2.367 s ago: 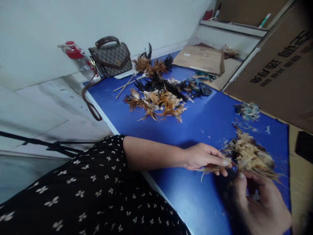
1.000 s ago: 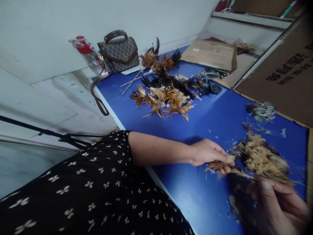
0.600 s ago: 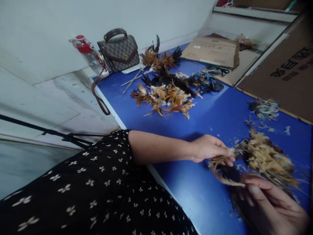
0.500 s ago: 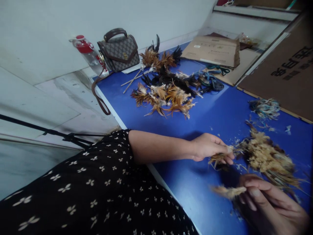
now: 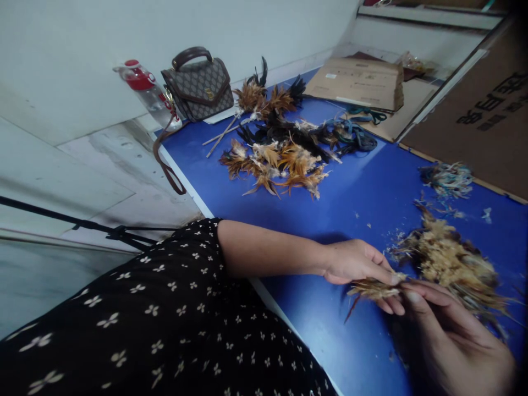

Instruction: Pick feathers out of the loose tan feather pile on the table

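Note:
My left hand (image 5: 367, 269) is closed round a small bunch of brown feathers (image 5: 371, 288), its thumb pressing on their pale quill ends. Against it, the pinched fingertips of my right hand (image 5: 454, 330) meet the bunch at those quill ends. A feather in the right fingers is mostly hidden where the two hands come together. Just beyond them lies a loose heap of tan and brown feathers (image 5: 449, 258) on the blue tabletop (image 5: 355, 203).
Tied feather bundles (image 5: 284, 159) lie further back with two thin sticks (image 5: 223, 136) and dark blue cord (image 5: 355, 135). A handbag (image 5: 200, 85) and a red-capped bottle (image 5: 148, 93) stand at the left corner. Tangled threads (image 5: 447, 179) lie near a cardboard panel (image 5: 482, 115).
My right hand has brought its feather up and left to the bunch in my left hand. My left hand has moved slightly down, and the two hands now touch.

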A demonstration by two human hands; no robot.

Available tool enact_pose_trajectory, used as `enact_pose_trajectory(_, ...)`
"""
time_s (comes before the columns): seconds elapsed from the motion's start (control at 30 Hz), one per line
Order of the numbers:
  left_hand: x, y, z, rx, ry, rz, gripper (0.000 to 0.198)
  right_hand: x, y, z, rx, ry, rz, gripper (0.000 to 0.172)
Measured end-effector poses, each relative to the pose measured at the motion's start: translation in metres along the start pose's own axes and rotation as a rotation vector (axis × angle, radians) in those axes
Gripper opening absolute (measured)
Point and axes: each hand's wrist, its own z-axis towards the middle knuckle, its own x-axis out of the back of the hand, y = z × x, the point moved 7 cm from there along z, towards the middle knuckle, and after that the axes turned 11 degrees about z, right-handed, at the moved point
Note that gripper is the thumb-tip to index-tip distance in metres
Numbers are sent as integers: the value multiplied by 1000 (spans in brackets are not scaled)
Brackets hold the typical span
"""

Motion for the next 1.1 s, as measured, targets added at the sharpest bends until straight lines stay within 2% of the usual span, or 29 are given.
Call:
enact_pose_trajectory(0.03,-3,-1,1,8,-55,-25,45,-2,-2,1,22,2,-11,31)
enact_pose_trajectory(0.1,-3,0,1,11,-76,-41,53,-4,-5,1,29,22,-3,30)
enact_pose_trajectory(0.27,-6,10,-7,45,6,73,53,-6,-15,-1,82,57,-1,30)
enact_pose_trajectory(0.4,-8,13,-10,63,52,119,48,-4,-20,-3,70,152,-2,41)
enact_pose_trajectory(0.47,-8,14,-11,56,60,126,45,-7,-28,-3,159,128,-41,37)
enact_pose_trajectory(0.57,-9,17,-12,47,77,144,42,-14,-39,-4,319,25,-62,23)
enact_pose_trajectory(0.63,-9,19,-14,49,96,154,39,-15,-41,-4,365,-11,-56,22)
enact_pose_trajectory(0.83,-10,22,-16,45,128,173,41,-22,-42,-6,383,-123,-13,33)
enact_pose_trajectory(0.97,-9,23,-16,8,137,165,43,-21,-43,-7,414,-103,-31,40)
enact_pose_trajectory(1.1,-8,23,-15,19,121,196,42,-17,-42,-6,392,-87,-48,36)
